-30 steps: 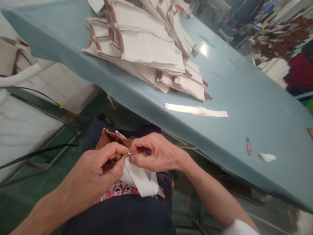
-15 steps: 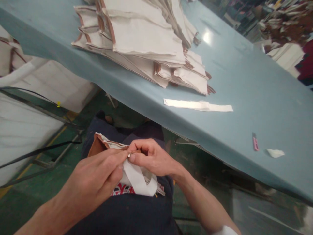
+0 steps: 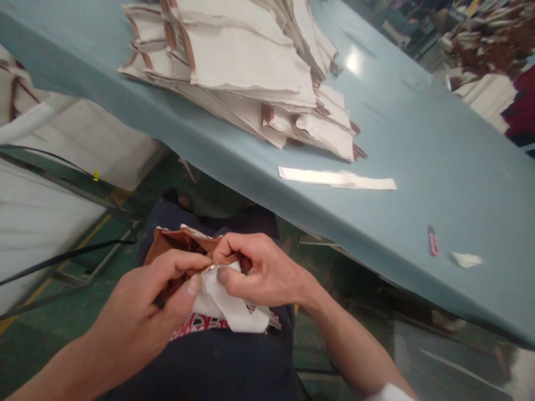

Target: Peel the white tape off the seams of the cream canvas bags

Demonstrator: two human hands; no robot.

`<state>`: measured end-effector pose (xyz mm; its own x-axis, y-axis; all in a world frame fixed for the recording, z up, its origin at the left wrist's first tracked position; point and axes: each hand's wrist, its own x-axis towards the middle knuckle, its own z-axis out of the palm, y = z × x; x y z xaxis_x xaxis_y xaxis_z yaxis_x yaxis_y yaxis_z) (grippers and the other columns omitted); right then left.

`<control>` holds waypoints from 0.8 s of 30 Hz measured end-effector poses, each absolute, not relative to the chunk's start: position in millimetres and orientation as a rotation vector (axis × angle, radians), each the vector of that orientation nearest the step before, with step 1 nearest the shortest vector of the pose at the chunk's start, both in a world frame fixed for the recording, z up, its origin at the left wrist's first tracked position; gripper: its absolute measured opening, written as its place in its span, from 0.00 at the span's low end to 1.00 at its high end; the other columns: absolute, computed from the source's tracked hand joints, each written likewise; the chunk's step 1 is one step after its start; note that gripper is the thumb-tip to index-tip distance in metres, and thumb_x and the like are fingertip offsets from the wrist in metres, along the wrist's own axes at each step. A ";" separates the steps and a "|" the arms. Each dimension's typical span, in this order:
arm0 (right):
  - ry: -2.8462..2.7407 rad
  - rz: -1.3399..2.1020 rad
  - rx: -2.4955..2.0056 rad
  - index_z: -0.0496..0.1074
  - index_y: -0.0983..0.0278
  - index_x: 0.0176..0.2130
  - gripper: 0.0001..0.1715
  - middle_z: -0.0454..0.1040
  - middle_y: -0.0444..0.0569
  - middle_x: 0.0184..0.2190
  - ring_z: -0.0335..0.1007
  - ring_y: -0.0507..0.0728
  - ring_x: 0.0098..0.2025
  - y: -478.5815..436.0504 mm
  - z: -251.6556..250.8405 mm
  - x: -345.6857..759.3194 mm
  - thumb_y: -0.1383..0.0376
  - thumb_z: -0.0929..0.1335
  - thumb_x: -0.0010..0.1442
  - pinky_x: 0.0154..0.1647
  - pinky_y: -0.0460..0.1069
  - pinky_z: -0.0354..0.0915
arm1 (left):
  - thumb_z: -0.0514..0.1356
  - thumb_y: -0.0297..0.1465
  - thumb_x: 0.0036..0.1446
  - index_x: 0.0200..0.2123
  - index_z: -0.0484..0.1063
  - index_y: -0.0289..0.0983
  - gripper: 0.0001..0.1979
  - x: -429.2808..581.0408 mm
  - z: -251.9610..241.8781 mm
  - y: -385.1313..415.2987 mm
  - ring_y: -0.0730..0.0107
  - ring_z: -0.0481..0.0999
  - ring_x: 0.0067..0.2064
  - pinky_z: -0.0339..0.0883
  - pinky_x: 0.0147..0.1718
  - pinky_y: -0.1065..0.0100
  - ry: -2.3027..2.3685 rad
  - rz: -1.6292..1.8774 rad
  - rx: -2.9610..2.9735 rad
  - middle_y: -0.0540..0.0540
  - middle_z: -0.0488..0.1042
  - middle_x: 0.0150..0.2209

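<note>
A cloth bag (image 3: 165, 242) with brown lining, white outside and red print lies on my lap, its mouth partly spread. My left hand (image 3: 161, 295) pinches the bag's rim between thumb and fingers. Close beside it, my right hand (image 3: 261, 273) is closed on the same rim, with its thumb against a white strap (image 3: 244, 318). The strap hangs from the rim in a loop over the bag's front. A tiny pale piece shows between the fingertips; I cannot make out what it is.
On the blue table (image 3: 418, 145) lies a stack of cream cloth bags (image 3: 246, 61). Nearer its edge are white strips (image 3: 334, 177), a pink-handled small cutter (image 3: 432, 242) and a white scrap (image 3: 466, 259). A metal frame (image 3: 100, 256) stands at left. More cloth is piled far right.
My left hand has turned and its thumb has come into sight, lower on the bag. The bag's mouth has spread wider, showing more brown lining. My right hand stays at the rim.
</note>
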<state>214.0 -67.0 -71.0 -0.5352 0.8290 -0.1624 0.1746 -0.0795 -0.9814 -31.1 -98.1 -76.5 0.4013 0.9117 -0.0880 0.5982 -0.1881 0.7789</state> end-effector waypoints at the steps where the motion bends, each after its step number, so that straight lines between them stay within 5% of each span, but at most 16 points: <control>1: -1.792 1.523 -1.062 0.69 0.60 0.33 0.04 0.68 0.37 0.28 0.59 0.49 0.29 -67.1 -68.3 215.7 0.68 0.70 0.57 0.32 0.46 0.56 | 0.52 0.45 0.80 0.46 0.81 0.43 0.20 -30.9 -73.0 -93.9 0.65 0.83 0.32 0.77 0.33 0.70 1.279 0.471 1.792 0.51 0.86 0.36; 6: -2.064 1.174 -0.998 0.70 0.59 0.36 0.05 0.76 0.40 0.32 0.68 0.51 0.32 -68.6 -60.0 221.8 0.70 0.67 0.60 0.37 0.46 0.61 | 0.48 0.49 0.83 0.29 0.69 0.41 0.30 -25.3 -66.8 -71.6 0.72 0.69 0.27 0.65 0.26 0.73 0.991 0.360 1.607 0.55 0.71 0.27; 15: -2.238 1.060 -1.090 0.70 0.58 0.39 0.05 0.81 0.42 0.34 0.74 0.53 0.34 -70.5 -57.3 222.3 0.68 0.66 0.63 0.36 0.48 0.60 | 0.51 0.34 0.81 0.35 0.72 0.42 0.19 -25.4 -82.3 -70.8 0.68 0.75 0.32 0.70 0.38 0.69 0.888 0.501 1.964 0.53 0.78 0.33; 24: -2.251 1.119 -1.004 0.72 0.59 0.38 0.03 0.81 0.41 0.33 0.74 0.53 0.34 -64.7 -57.9 229.3 0.67 0.69 0.63 0.38 0.48 0.63 | 0.49 0.32 0.84 0.39 0.74 0.43 0.19 -26.8 -86.9 -85.3 0.71 0.75 0.29 0.65 0.34 0.70 0.873 0.505 2.020 0.56 0.77 0.31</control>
